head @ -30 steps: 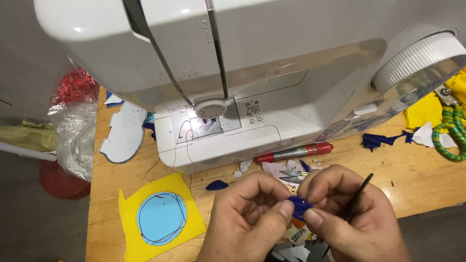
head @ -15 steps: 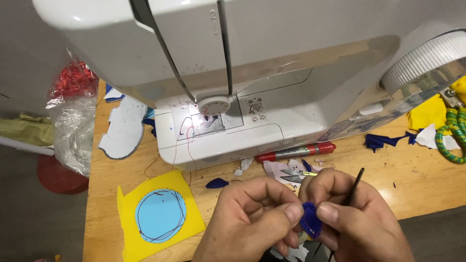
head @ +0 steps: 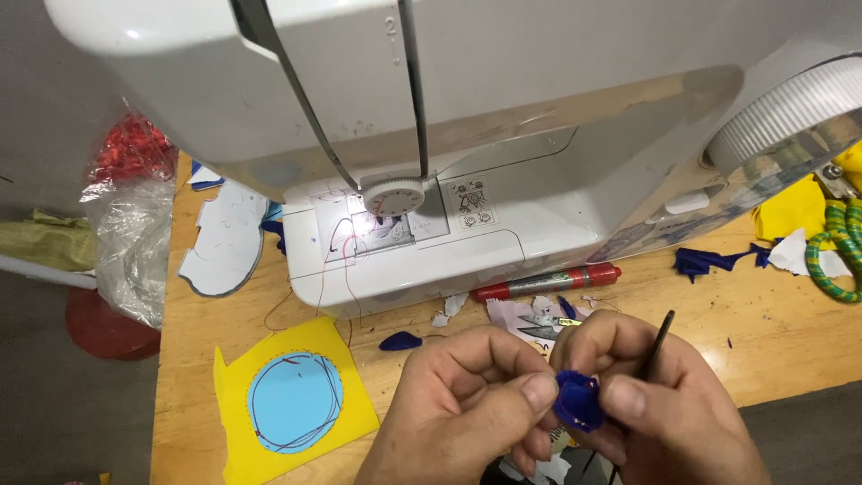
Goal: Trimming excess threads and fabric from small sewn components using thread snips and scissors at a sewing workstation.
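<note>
Both my hands meet low in the head view, pinching a small dark blue fabric piece (head: pixel 577 401) between thumbs and fingers. My left hand (head: pixel 458 413) grips its left edge. On the other edge is my right hand (head: pixel 660 409), which also has a thin dark stick-like tool (head: pixel 658 343) poking up between its fingers. A white sewing machine (head: pixel 467 180) fills the upper frame, its lit needle plate (head: pixel 382 232) just beyond my hands.
A yellow fabric square with a light blue stitched circle (head: pixel 294 401) lies at left on the wooden table (head: pixel 772 314). A red marker (head: pixel 548 282), fabric scraps, small snips (head: pixel 548 328), a plastic bag (head: pixel 135 242) and green-yellow bangles (head: pixel 831 256) lie around.
My hands have shifted slightly and turned the blue fabric piece, which now looks bunched between my thumbs. The camera has moved a little closer.
</note>
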